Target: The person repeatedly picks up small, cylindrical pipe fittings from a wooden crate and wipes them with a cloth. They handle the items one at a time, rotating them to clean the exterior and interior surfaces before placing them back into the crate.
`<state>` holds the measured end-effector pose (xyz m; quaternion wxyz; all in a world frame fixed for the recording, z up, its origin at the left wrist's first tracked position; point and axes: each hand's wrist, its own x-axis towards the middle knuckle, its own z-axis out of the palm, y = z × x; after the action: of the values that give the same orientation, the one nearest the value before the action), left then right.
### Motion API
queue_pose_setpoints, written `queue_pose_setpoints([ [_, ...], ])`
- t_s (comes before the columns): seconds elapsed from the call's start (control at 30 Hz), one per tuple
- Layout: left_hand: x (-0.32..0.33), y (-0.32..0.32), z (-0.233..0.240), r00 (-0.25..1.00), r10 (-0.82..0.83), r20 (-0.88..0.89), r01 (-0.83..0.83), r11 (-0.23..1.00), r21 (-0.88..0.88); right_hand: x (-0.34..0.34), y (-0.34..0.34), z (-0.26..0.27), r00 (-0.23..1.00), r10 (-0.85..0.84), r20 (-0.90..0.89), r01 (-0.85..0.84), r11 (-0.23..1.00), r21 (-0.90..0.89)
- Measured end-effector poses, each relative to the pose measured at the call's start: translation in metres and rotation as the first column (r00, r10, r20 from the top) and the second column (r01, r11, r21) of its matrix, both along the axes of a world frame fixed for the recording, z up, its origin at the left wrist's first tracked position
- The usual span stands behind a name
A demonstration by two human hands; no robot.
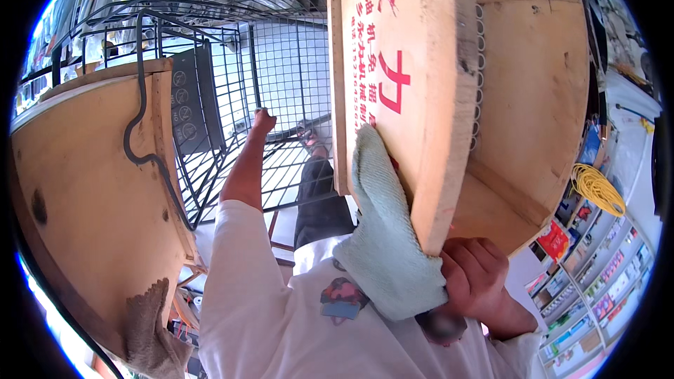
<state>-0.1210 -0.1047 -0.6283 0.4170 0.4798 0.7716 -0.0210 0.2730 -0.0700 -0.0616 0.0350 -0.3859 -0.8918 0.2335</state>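
My left hand point(265, 120) is closed at the end of an upright bar of a black wire rack point(295, 63), with the arm stretched forward. My right hand point(471, 273) is closed on a pale green cloth point(387, 226), at the lower edge of a wooden board point(410, 89) that bears red writing. The cloth hangs along the board's face and over the front of my white shirt. Behind the board, to the right, an open wooden box point(526, 95) shows its bare inner side. The fingertips of my right hand are partly hidden.
At left stands a large wooden panel point(89, 168) with a brown cloth point(152, 331) low on it. A bent black metal rod point(142, 89) and a dark printed board point(192, 100) are beside it. Coiled yellow cord point(597, 189) and stocked shelves point(595, 295) are at right. Wrapped goods hang behind the rack.
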Motion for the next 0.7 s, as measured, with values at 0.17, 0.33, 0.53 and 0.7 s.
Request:
queue_pose_setpoints([
  [0.17,0.027,0.02,0.032,0.993,0.119,0.029,-0.12,0.992,0.033,0.005,-0.005,0.0,1.0,0.0,-0.01,0.0,0.999,-0.035],
  [0.33,0.047,0.042,0.086,0.897,0.33,0.293,-0.386,0.908,0.16,0.009,-0.006,0.003,0.999,0.011,-0.039,-0.013,0.998,-0.063],
  [0.53,0.112,0.072,0.268,0.515,0.504,0.693,-0.78,0.611,0.136,0.009,-0.008,0.008,0.999,-0.001,-0.034,-0.004,0.99,-0.141],
  [0.7,0.134,0.051,0.374,0.395,0.374,0.839,-0.867,0.454,0.206,0.012,-0.011,0.012,0.994,-0.03,-0.105,0.014,0.989,-0.145],
])
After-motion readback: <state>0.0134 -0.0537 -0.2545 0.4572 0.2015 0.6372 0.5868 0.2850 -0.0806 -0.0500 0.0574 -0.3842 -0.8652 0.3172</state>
